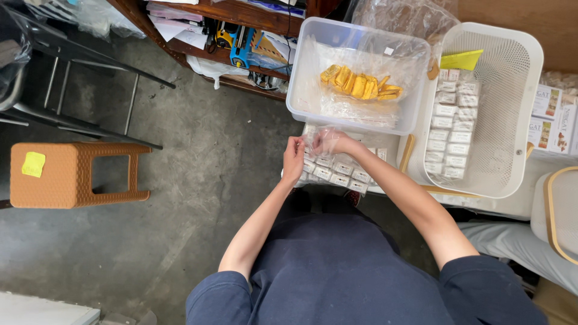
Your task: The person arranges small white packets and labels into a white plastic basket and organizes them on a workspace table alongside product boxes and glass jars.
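My left hand point(293, 159) and my right hand point(332, 142) are both pinched on a small clear plastic bag point(313, 142), held between them above a low tray of small white wrapped packets point(337, 171). Just beyond my hands stands a clear plastic tub point(301, 72) lined with plastic film, holding a cluster of yellow pieces point(361, 84). To the right sits a white mesh basket point(512, 90) with rows of small white packets point(451, 120) along its left side and a yellow paper slip point(460, 60).
An orange woven stool point(72, 174) with a yellow sticky note stands on the concrete floor at left. Metal chair legs point(90, 66) are behind it. A wooden shelf point(241, 36) with tools and papers is at the top. Printed boxes point(554, 120) lie at far right.
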